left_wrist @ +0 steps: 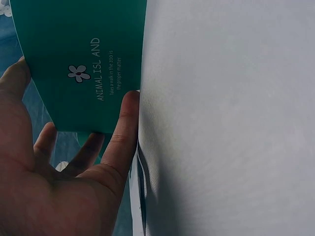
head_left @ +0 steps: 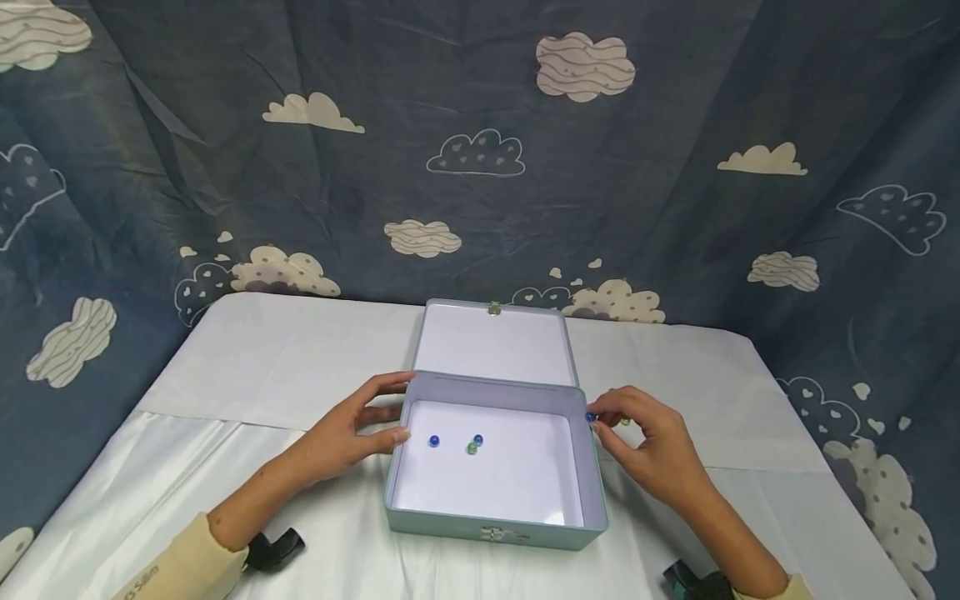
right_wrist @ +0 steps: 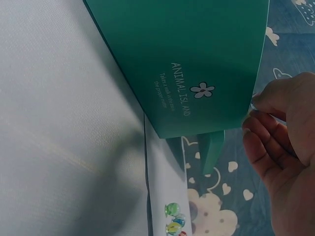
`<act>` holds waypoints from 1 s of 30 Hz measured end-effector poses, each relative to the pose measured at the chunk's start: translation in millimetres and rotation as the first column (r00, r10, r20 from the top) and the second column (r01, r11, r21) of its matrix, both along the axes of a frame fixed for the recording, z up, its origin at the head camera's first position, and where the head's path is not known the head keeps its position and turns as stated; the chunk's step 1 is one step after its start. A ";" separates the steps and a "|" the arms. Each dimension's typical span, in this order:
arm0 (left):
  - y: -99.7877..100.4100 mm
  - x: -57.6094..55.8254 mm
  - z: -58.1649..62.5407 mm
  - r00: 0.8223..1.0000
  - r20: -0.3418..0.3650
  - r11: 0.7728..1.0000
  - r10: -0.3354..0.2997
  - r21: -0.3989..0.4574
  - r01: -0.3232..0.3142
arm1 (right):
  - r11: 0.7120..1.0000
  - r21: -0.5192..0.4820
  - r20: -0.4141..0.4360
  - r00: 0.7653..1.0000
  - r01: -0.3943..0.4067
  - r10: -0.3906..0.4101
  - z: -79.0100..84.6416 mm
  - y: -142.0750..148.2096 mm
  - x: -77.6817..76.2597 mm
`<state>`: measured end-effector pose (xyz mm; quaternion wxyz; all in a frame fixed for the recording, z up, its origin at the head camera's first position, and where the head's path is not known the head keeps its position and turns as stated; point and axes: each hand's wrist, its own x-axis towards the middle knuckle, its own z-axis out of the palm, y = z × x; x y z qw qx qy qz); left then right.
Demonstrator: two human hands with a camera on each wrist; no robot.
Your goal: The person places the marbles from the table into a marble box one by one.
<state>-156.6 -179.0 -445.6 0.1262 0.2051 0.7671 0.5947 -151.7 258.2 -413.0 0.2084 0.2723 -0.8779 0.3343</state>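
A green metal box (head_left: 442, 523) with its hinged lid (head_left: 495, 343) laid back stands on the white cloth. Inside it lie two blue marbles (head_left: 434, 441) and a green marble (head_left: 472, 448), the green one beside the right-hand blue one. My left hand (head_left: 341, 435) rests against the box's left wall, its fingers spread and fairly straight. At the right rim my right hand (head_left: 660, 446) pinches another blue marble (head_left: 591, 417) between thumb and fingers. In the right wrist view that marble is mostly hidden by the fingertips.
Several loose marbles (right_wrist: 172, 209) lie on the cloth to the right of the box, mostly hidden behind my right hand in the head view. A dark curtain (head_left: 480, 200) with cloud prints hangs behind the table (head_left: 300, 333). A metal clasp (head_left: 492, 533) sits on the box's front.
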 end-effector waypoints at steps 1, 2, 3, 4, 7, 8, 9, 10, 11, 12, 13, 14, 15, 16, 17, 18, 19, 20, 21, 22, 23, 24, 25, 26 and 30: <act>0.1 -0.2 0.5 1.000 -0.001 1.000 -0.001 0.001 0.001 | 1.000 0.000 0.001 1.000 0.000 0.000 0.4 0.0 -0.1; 0.2 -0.5 0.8 1.000 -0.003 1.000 -0.001 0.003 0.001 | 1.000 0.001 0.000 1.000 -0.002 0.002 0.8 -0.1 -0.3; 0.2 -0.9 1.0 1.000 -0.002 1.000 0.000 0.003 0.000 | 1.000 0.002 0.000 1.000 -0.002 0.002 1.2 -0.1 -0.5; 0.2 -1.2 1.1 1.000 -0.002 1.000 0.002 0.002 -0.002 | 1.000 0.003 -0.001 1.000 -0.001 0.001 1.6 -0.2 -0.5; -0.1 -1.3 1.3 1.000 -0.001 1.000 0.002 0.003 -0.002 | 1.000 0.005 0.003 1.000 0.003 -0.003 1.8 -0.3 -0.5; -0.2 -1.3 1.0 1.000 -0.001 1.000 0.002 0.001 -0.002 | 1.000 0.006 0.003 1.000 0.003 -0.003 1.5 -0.3 -0.6; -0.3 -1.2 0.8 1.000 0.000 1.000 0.003 -0.001 -0.003 | 1.000 0.006 0.006 1.000 0.006 -0.006 1.3 -0.3 -0.7; -0.4 -0.9 0.8 1.000 -0.002 1.000 0.001 -0.002 -0.001 | 1.000 0.007 0.009 1.000 0.009 -0.009 1.1 -0.3 -0.6; -0.3 -0.6 0.8 1.000 -0.001 1.000 0.001 -0.004 -0.001 | 1.000 0.008 0.012 1.000 0.012 -0.012 0.8 -0.2 -0.5; -0.2 -0.5 0.8 1.000 0.000 1.000 0.000 -0.004 0.000 | 1.000 0.008 0.015 1.000 0.016 -0.016 0.6 -0.2 -0.3; -0.2 -0.3 0.8 1.000 0.002 1.000 0.002 -0.005 -0.002 | 1.000 0.009 0.017 1.000 0.019 -0.019 0.4 -0.1 -0.2; -0.2 -0.1 0.9 1.000 0.003 1.000 0.002 -0.004 -0.002 | 1.000 0.010 0.018 1.000 0.021 -0.021 0.2 -0.1 0.0; -0.2 0.0 0.9 1.000 0.004 1.000 0.002 -0.004 -0.002 | 1.000 0.011 0.018 1.000 0.023 -0.023 0.0 -0.1 0.0; -0.2 0.1 0.8 1.000 0.004 1.000 0.001 -0.002 -0.001 | 1.000 0.012 0.018 1.000 0.024 -0.024 -0.3 -0.1 0.0; -0.2 0.3 0.9 1.000 0.009 1.000 0.003 -0.001 -0.003 | 1.000 0.013 0.018 1.000 0.024 -0.025 -0.5 0.0 0.0; -0.3 0.3 0.8 1.000 0.009 1.000 0.002 -0.001 -0.002 | 1.000 0.013 0.018 1.000 0.023 -0.024 -0.8 0.1 -0.2; -0.5 0.4 0.9 1.000 0.009 1.000 0.002 0.000 -0.002 | 1.000 0.014 0.017 1.000 0.022 -0.023 -1.0 0.4 -0.5; -0.6 0.4 0.9 1.000 0.008 1.000 0.000 -0.001 0.000 | 1.000 0.015 0.016 1.000 0.022 -0.022 -1.2 0.9 -0.9; -0.8 0.3 0.9 1.000 0.007 1.000 0.000 -0.001 0.000 | 1.000 0.017 0.015 1.000 0.022 -0.023 -1.4 1.4 -1.5; -1.1 0.1 0.8 1.000 0.005 1.000 0.000 -0.003 0.001 | 1.000 0.018 0.014 1.000 0.023 -0.023 -1.6 2.2 -2.1; -1.4 -0.1 0.7 1.000 0.003 1.000 0.000 -0.005 0.000 | 0.999 0.020 0.013 1.000 0.025 -0.025 -1.7 3.1 -2.8; -1.6 -0.4 0.5 1.000 0.001 1.000 0.000 -0.007 0.000 | 0.999 0.020 0.012 1.000 0.026 -0.026 -2.0 4.3 -3.7; -1.7 -0.6 0.3 1.000 0.000 1.000 0.001 -0.008 -0.001 | 0.999 0.021 0.008 1.000 0.028 -0.028 -2.4 5.6 -4.7; -1.9 -0.8 0.1 1.000 -0.001 1.000 0.000 -0.007 0.000 | 0.999 0.020 0.005 1.000 0.028 -0.028 -2.9 7.2 -5.9; -1.6 -1.2 -0.3 1.000 0.001 1.000 -0.003 -0.003 0.003 | 0.999 0.022 -0.020 0.999 0.026 -0.026 -7.1 14.8 -11.4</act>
